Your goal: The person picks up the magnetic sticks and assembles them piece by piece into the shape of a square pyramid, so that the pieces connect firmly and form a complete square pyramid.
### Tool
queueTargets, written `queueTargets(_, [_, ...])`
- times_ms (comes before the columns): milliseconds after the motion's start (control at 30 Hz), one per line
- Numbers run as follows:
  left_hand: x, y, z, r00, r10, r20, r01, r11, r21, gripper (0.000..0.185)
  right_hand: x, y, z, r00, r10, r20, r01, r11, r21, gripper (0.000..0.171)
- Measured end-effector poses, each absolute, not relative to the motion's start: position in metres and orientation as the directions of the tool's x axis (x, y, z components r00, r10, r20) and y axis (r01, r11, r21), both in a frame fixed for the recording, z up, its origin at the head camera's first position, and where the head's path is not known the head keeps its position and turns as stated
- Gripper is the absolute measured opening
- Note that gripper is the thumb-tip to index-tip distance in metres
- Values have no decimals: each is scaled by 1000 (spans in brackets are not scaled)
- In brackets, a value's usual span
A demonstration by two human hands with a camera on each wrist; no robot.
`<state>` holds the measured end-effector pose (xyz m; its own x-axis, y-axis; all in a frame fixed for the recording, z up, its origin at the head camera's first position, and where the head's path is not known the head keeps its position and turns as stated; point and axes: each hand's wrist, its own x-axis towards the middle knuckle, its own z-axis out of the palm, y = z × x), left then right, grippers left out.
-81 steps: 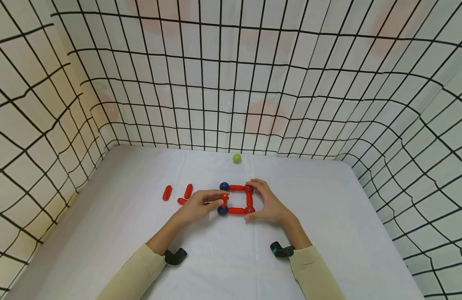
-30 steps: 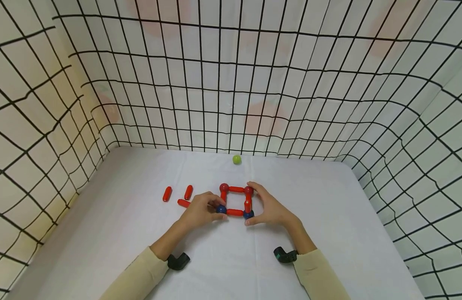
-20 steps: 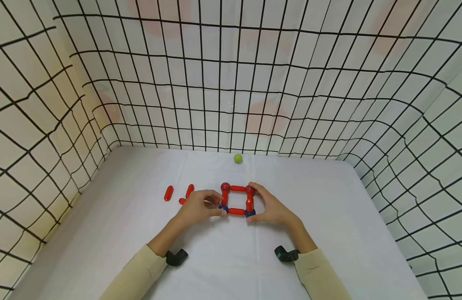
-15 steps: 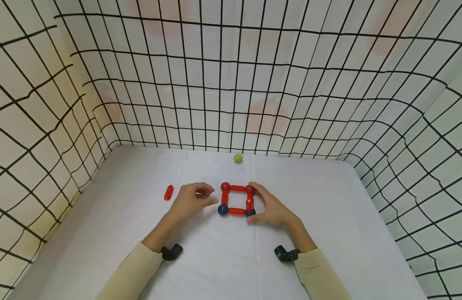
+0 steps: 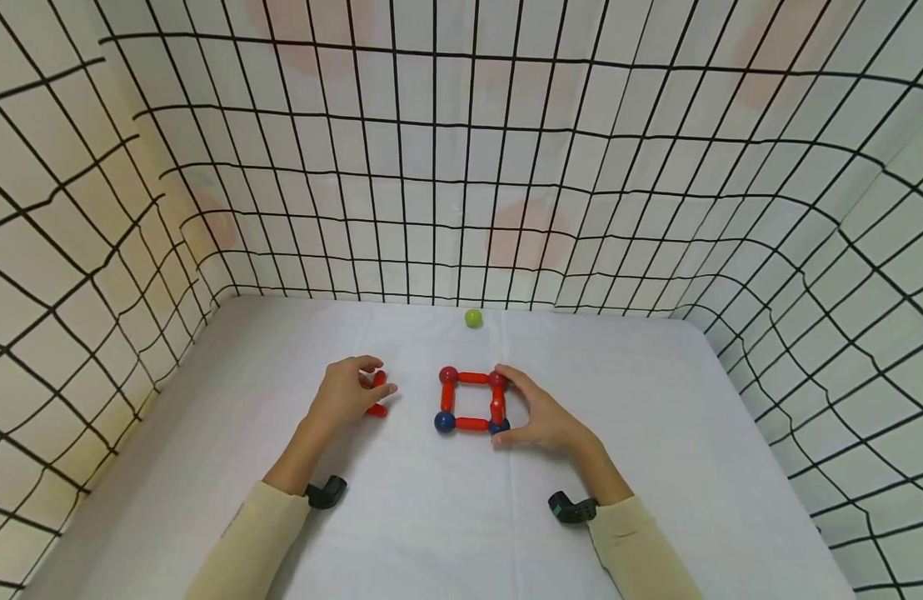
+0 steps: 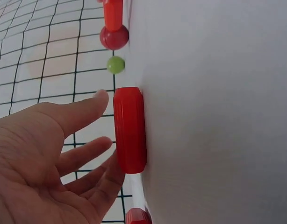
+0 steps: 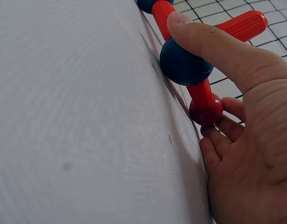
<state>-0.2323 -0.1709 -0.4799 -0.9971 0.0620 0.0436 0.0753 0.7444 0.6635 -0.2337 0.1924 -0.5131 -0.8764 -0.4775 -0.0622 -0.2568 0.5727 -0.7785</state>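
Red-and-blue frame (image 5: 472,424) well inside table edge (image 5: 596,317)

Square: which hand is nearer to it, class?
Right. The right hand touches the square at its right side; the left hand is apart from it, to its left, by the loose rods.

Black-gridded walls (image 5: 456,150) around a white-covered table (image 5: 619,400) suggest a booth-like workspace.
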Motion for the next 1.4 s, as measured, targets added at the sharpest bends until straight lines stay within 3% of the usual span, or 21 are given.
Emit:
queueTargets(300, [-233, -169, -481, -998, 66, 13, 58, 739, 671, 45, -234, 192, -514, -878, -476, -55, -265, 577, -773, 117])
queueTargets(567, [-234, -167, -484, -996, 60, 61, 85, 698, 711, 54, -234, 192, -515, -879, -474, -55, -264, 577, -773, 117])
queueTargets(867, [-231, -153, -478, -982, 167, 92, 170, 547, 819, 35, -234, 193, -516, -876, -480, -47, -275, 578, -768, 117])
queueTargets(1400, [-225, -132, -476, -905, 412, 103, 262, 351, 899, 34, -233, 192, -513, -879, -473, -57, -260, 577, -774, 117])
